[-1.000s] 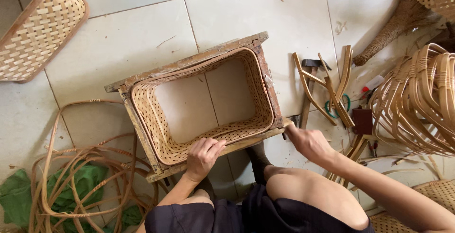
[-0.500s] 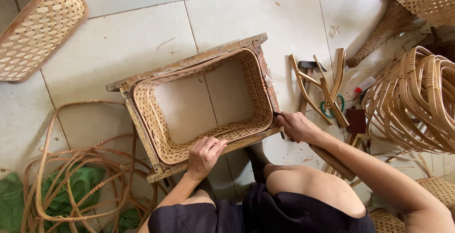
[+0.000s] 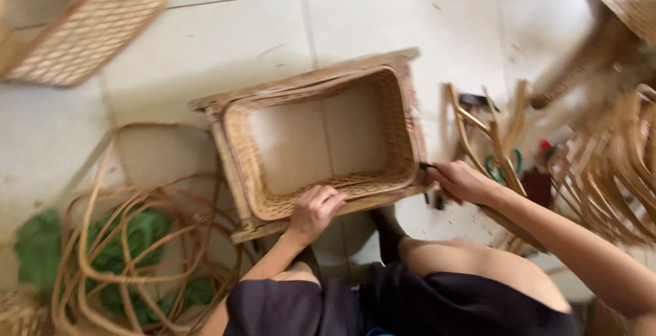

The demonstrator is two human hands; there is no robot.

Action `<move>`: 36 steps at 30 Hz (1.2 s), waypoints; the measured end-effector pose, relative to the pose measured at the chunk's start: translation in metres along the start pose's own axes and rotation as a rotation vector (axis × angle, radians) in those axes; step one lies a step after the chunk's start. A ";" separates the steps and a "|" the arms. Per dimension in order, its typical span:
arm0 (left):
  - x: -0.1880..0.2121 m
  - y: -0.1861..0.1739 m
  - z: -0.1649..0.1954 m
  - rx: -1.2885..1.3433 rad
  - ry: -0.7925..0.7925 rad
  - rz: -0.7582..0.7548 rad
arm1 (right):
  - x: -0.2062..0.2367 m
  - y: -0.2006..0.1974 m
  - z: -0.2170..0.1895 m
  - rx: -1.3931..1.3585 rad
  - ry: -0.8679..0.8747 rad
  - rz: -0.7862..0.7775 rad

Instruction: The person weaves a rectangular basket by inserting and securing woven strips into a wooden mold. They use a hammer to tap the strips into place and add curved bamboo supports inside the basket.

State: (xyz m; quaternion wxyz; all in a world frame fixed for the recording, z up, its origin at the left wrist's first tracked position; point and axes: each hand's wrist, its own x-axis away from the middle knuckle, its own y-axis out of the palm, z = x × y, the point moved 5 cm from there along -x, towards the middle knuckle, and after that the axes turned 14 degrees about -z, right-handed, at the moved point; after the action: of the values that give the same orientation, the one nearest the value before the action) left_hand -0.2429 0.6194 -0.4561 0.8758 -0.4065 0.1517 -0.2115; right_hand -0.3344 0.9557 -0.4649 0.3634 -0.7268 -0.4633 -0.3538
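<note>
A rectangular woven rattan basket (image 3: 253, 172) sits inside a wooden frame (image 3: 307, 80) on the tiled floor, its bottom open to the tiles. My left hand (image 3: 313, 212) grips the near woven rim of the basket. My right hand (image 3: 461, 180) is at the basket's near right corner, fingers closed on a small dark tool whose tip touches the frame. My knees are below the basket. The view is blurred.
A tangle of loose rattan canes (image 3: 130, 240) over green cloth (image 3: 41, 244) lies at the left. Another woven basket (image 3: 89, 29) is at the top left. Bent cane pieces (image 3: 488, 131), small tools and stacked rattan hoops (image 3: 615, 172) crowd the right.
My right hand has moved left from the tools on the floor to the basket's near right corner. My left hand has stayed on the rim. The camera has shifted.
</note>
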 end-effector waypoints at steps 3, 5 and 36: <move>0.022 -0.022 -0.024 -0.033 -0.001 0.096 | 0.003 -0.014 -0.014 0.192 0.157 -0.083; 0.052 -0.042 -0.051 -0.003 -0.127 0.147 | 0.005 -0.020 -0.039 0.343 0.228 -0.095; 0.136 -0.090 -0.076 -0.129 -0.151 -0.162 | -0.087 0.210 -0.278 0.583 -0.510 0.328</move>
State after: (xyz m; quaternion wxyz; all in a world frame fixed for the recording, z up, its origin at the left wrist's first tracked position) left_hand -0.1812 0.4510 -0.4461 0.8368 -0.4877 0.0653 -0.2402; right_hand -0.2166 0.6171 -0.4457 0.4790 -0.7218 -0.4974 0.0459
